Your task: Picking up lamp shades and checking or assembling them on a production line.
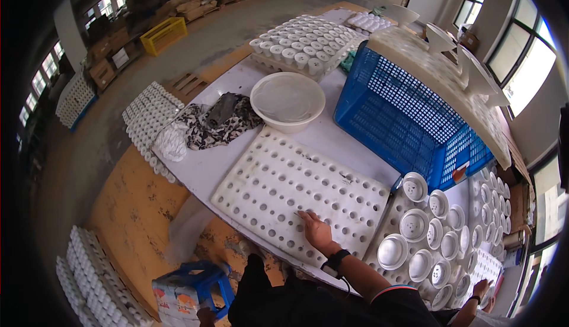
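Over a white foam board (278, 155) full of round holes, my right hand (317, 232) is closed, thumb and fingertips drawn together. Anything in that pinch is too small to make out. A dark band circles its wrist. My left hand (205, 316) hangs low at the bottom edge, beside a blue stool (216, 288) and a printed box (176, 303); its fingers are not clear. Beyond the board stands a round white basin (288, 99). Right of the board, several white round cups (414, 225) sit in another holed board.
A blue plastic crate (379, 119) lies on its side, a pale slab (438, 72) on top. Patterned cloth (222, 119) rests left of the basin. Cup-filled trays (305, 42) stand at the back. Another person's hand (481, 288) is at lower right.
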Motion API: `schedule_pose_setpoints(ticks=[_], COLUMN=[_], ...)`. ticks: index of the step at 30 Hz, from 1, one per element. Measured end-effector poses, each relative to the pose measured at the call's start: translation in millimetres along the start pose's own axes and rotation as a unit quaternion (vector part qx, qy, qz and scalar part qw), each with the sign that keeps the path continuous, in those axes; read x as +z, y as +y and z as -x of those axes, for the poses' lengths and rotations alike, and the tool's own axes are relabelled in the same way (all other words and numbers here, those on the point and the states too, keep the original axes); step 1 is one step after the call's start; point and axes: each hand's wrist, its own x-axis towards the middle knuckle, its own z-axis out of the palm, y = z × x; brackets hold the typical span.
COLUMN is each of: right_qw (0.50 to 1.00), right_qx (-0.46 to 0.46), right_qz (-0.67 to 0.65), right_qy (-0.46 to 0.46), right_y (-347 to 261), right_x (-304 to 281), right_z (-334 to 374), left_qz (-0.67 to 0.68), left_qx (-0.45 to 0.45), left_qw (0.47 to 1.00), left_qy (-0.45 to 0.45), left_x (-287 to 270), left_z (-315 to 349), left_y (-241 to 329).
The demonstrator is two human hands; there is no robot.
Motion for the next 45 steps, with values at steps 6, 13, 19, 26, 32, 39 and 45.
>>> schedule_pose_setpoints(ticks=[6, 13, 19, 26, 32, 39, 45], right_qw=[0.996, 0.981, 0.988, 0.981, 0.892, 0.681, 0.663], right_qx=[-0.082, -0.076, -0.126, -0.167, -0.319, -0.407, -0.304], right_qz=[-0.039, -0.161, -0.067, -0.087, -0.043, 0.039, 0.152], right_qy=[-0.003, 0.081, 0.054, -0.053, -0.319, -0.608, -0.667], right_y=[-8.8, 46.5, 46.4, 46.8, -52.5, -305.0, -379.9], right_x=[43.2, 47.1, 28.9, 94.8, 252.4, 308.8, 339.2], right_z=[-23.1, -25.4, -26.9, -22.6, 15.6, 270.9, 358.9], left_qz=[0.684, 0.670, 0.769, 0.741, 0.781, 0.774, 0.781], left_qx=[-0.246, -0.306, -0.309, -0.643, -0.618, -0.548, -0.490], left_qw=[0.683, 0.601, 0.479, 0.112, -0.009, -0.070, -0.177], left_qy=[-0.073, 0.311, 0.289, 0.158, 0.088, 0.308, 0.344], left_x=[116.9, -79.8, -56.7, 193.9, 242.8, 253.4, 286.9], left_z=[165.6, 211.5, 255.5, 318.9, 381.4, 442.2, 480.6], left_y=[47.9, 105.0, 155.2, 343.8, 359.6, 291.1, 231.0])
